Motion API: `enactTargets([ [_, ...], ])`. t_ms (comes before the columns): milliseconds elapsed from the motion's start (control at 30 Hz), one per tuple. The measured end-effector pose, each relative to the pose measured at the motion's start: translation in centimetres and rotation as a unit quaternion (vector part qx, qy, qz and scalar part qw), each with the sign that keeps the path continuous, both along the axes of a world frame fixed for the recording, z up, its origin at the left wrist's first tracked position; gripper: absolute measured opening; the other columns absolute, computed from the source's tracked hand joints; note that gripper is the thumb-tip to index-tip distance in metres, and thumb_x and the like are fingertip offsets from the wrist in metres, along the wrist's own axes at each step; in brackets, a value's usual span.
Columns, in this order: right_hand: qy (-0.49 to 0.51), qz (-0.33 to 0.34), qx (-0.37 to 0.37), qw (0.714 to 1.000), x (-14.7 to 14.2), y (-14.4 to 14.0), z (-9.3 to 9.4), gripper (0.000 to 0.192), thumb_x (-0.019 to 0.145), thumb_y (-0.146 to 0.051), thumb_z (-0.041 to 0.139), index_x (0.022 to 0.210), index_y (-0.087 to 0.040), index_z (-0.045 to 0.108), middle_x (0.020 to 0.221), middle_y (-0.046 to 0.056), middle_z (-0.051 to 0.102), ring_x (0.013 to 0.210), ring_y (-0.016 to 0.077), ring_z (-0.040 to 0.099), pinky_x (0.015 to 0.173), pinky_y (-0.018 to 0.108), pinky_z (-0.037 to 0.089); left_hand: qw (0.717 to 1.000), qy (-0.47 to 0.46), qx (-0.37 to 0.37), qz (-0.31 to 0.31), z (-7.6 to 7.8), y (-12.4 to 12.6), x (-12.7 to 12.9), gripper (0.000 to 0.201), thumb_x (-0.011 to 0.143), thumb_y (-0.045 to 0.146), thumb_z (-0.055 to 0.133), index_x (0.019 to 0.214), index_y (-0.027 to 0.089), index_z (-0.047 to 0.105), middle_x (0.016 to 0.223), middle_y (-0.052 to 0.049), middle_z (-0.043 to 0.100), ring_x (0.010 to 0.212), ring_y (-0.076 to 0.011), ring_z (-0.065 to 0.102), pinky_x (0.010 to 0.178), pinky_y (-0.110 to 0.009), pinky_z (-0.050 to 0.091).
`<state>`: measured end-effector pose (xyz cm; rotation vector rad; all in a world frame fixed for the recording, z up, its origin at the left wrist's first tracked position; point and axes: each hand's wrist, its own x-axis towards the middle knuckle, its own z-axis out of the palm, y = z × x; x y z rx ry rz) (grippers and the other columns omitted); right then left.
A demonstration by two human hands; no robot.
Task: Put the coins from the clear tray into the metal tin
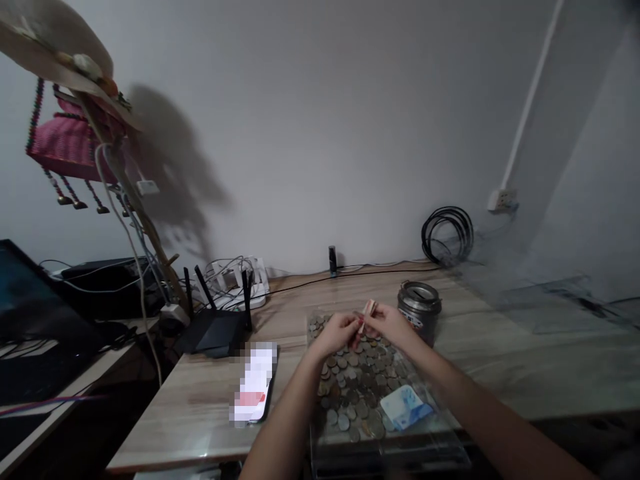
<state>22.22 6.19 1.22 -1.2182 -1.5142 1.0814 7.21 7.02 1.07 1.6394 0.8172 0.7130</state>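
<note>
My left hand (339, 332) and my right hand (389, 324) meet above a clear tray (390, 457) of coins. Pinched between their fingertips is a narrow folded paper (369, 309), pale with reddish parts, that looks like a banknote; fingers cover some of it. Below them, many loose coins (357, 383) in silver and brownish tones spread across the tray. On the coins at the near right rests a creased blue-and-white banknote (405, 405). Just beyond my right forearm stands a jar (419, 297) with a metal lid, its lower part partly hidden by the arm.
Left of the tray lies a phone (255, 383) with a lit, blurred screen. A black router (220, 330) with antennas and tangled cables sit farther left. A small black bottle (333, 260) and a coiled black cable (447, 235) are against the wall. A laptop (35, 300) is far left.
</note>
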Motion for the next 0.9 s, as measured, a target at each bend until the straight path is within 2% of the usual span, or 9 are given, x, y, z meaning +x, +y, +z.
enactTargets([
  [67, -0.029, -0.018, 0.031, 0.999, 1.6, 0.3, 0.7, 0.04, 0.057, -0.054, 0.064, 0.066, -0.017, 0.056, 0.061, 0.005, 0.065, 0.054, 0.0166, 0.058, 0.049, 0.027, 0.045, 1.0, 0.004, 0.013, -0.009, -0.4, -0.1, 0.3, 0.031, 0.076, 0.044, 0.053, 0.078, 0.013, 0.054, 0.056, 0.004, 0.05, 0.046, -0.0074, 0.047, 0.045, -0.019, 0.037],
  [133, -0.044, -0.094, 0.093, 0.99, 4.6, 0.7, 1.9, 0.034, 0.061, -0.05, 0.061, 0.066, -0.016, 0.059, 0.067, 0.007, 0.067, 0.06, 0.0184, 0.061, 0.053, 0.027, 0.045, 1.0, 0.01, 0.017, 0.017, -0.9, 0.1, 0.4, 0.024, 0.077, 0.035, 0.052, 0.084, 0.012, 0.057, 0.062, 0.002, 0.054, 0.051, -0.0085, 0.05, 0.047, -0.02, 0.039],
  [167, -0.062, -0.156, 0.128, 0.978, 6.4, 1.0, 2.7, 0.032, 0.063, -0.047, 0.059, 0.067, -0.016, 0.06, 0.069, 0.008, 0.068, 0.063, 0.0189, 0.062, 0.055, 0.027, 0.045, 0.998, 0.02, 0.028, 0.047, -1.1, 0.2, 0.4, 0.022, 0.078, 0.031, 0.049, 0.086, 0.012, 0.058, 0.064, 0.001, 0.055, 0.053, -0.0088, 0.051, 0.048, -0.019, 0.039],
  [233, -0.149, -0.29, 0.162, 0.931, 10.0, 1.7, 4.2, 0.026, 0.066, -0.041, 0.058, 0.07, -0.016, 0.063, 0.071, 0.008, 0.069, 0.066, 0.0194, 0.062, 0.056, 0.026, 0.042, 0.989, 0.059, 0.076, 0.114, -1.6, 0.7, 0.3, 0.021, 0.078, 0.026, 0.045, 0.083, 0.012, 0.06, 0.064, 0.0, 0.057, 0.055, -0.009, 0.051, 0.051, -0.019, 0.039],
  [300, -0.258, -0.336, 0.142, 0.895, 12.5, 2.5, 5.2, 0.021, 0.066, -0.035, 0.059, 0.069, -0.015, 0.065, 0.07, 0.008, 0.069, 0.066, 0.0201, 0.062, 0.054, 0.025, 0.038, 0.973, 0.101, 0.131, 0.16, -2.1, 1.2, 0.2, 0.02, 0.078, 0.023, 0.044, 0.078, 0.013, 0.061, 0.064, -0.001, 0.058, 0.056, -0.0095, 0.051, 0.053, -0.02, 0.04],
  [433, -0.401, -0.314, 0.102, 0.854, 13.2, 3.7, 5.7, 0.022, 0.068, -0.034, 0.058, 0.074, -0.015, 0.068, 0.075, 0.008, 0.07, 0.065, 0.0185, 0.061, 0.051, 0.024, 0.033, 0.967, 0.115, 0.153, 0.17, -2.9, 1.9, 0.1, 0.022, 0.078, 0.024, 0.043, 0.075, 0.012, 0.062, 0.062, -0.001, 0.058, 0.058, -0.0105, 0.052, 0.056, -0.02, 0.04],
  [633, -0.529, -0.291, 0.129, 0.787, 11.4, 4.2, 5.9, 0.022, 0.072, -0.034, 0.054, 0.077, -0.018, 0.068, 0.081, 0.009, 0.07, 0.07, 0.0193, 0.061, 0.052, 0.026, 0.03, 0.968, 0.104, 0.146, 0.174, -2.9, 1.8, 0.0, 0.021, 0.077, 0.021, 0.043, 0.076, 0.012, 0.062, 0.06, 0.001, 0.057, 0.058, -0.0104, 0.052, 0.057, -0.021, 0.04],
  [767, -0.565, -0.27, 0.138, 0.767, 10.7, 4.5, 6.3, 0.023, 0.076, -0.031, 0.049, 0.077, -0.018, 0.068, 0.08, 0.011, 0.069, 0.072, 0.0204, 0.061, 0.055, 0.027, 0.032, 0.968, 0.115, 0.148, 0.169, -2.6, 1.6, -0.1, 0.022, 0.077, 0.021, 0.043, 0.075, 0.012, 0.063, 0.061, 0.0, 0.058, 0.057, -0.0104, 0.052, 0.057, -0.021, 0.04],
  [900, -0.571, -0.262, 0.131, 0.767, 10.4, 5.2, 6.5, 0.019, 0.074, -0.027, 0.052, 0.08, -0.018, 0.068, 0.083, 0.01, 0.069, 0.074, 0.0205, 0.061, 0.056, 0.027, 0.032, 0.964, 0.125, 0.163, 0.167, -2.7, 1.7, -0.1, 0.022, 0.077, 0.023, 0.044, 0.075, 0.013, 0.063, 0.064, -0.001, 0.06, 0.061, -0.0116, 0.053, 0.058, -0.021, 0.04],
])
